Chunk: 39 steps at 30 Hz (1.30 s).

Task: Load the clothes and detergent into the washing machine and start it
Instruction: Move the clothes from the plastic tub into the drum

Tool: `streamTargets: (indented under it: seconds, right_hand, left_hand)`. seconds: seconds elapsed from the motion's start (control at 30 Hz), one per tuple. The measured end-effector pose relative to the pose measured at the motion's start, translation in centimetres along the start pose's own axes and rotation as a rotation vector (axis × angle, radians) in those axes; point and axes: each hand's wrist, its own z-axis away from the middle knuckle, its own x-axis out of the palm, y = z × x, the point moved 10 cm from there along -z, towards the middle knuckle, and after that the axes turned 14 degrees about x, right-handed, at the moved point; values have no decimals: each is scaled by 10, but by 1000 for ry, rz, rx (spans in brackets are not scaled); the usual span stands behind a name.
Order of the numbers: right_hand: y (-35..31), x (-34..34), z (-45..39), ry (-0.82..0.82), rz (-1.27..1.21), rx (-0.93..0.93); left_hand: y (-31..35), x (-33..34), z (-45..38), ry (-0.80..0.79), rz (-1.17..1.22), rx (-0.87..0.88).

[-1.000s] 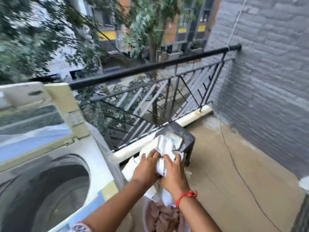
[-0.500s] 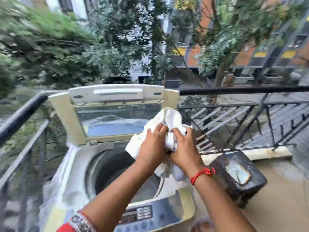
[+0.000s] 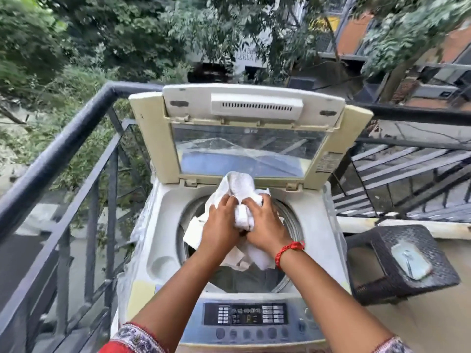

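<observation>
Currently, left hand (image 3: 221, 225) and right hand (image 3: 265, 226) are both clenched on a bunched white cloth (image 3: 239, 189), held directly above the open drum (image 3: 288, 220) of the washing machine (image 3: 163, 207). Hazard: trailing folds may snag on the drum rim if released off-centre. Drum contents appear dark; unclear.

The white cloth (image 3: 239, 189) is partly covered by the left hand (image 3: 220, 226) and right hand (image 3: 265, 226), so its full shape cannot be told. Below it, the inside of the washing machine (image 3: 163, 225) drum is mostly hidden. Toward the viewer from the drum, the control panel (image 3: 246, 314) labels are too small to read. Both sleeves are cut off by the bottom edge.
</observation>
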Motion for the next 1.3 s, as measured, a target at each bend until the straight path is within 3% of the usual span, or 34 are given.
streamTargets:
  seconds: [0.13, 0.27, 0.57, 0.73, 1.1, 1.3]
  right_hand:
    - [23, 45, -16, -122, 85, 47]
    - [45, 82, -17, -281, 130, 87]
    - [70, 68, -10, -227, 67, 104]
    - [109, 21, 10, -96, 6, 154]
    - [273, -107, 135, 239, -49, 418]
    - [393, -134, 230, 311, -142, 629]
  left_hand:
    - [-38, 49, 6, -106, 22, -67]
    - [-64, 99, 16, -340, -133, -95]
    - [-52, 134, 8, -419, -98, -53]
    - [16, 145, -7, -392, -74, 55]
    - [256, 208, 11, -454, -43, 397]
    - [370, 290, 54, -609, -122, 621]
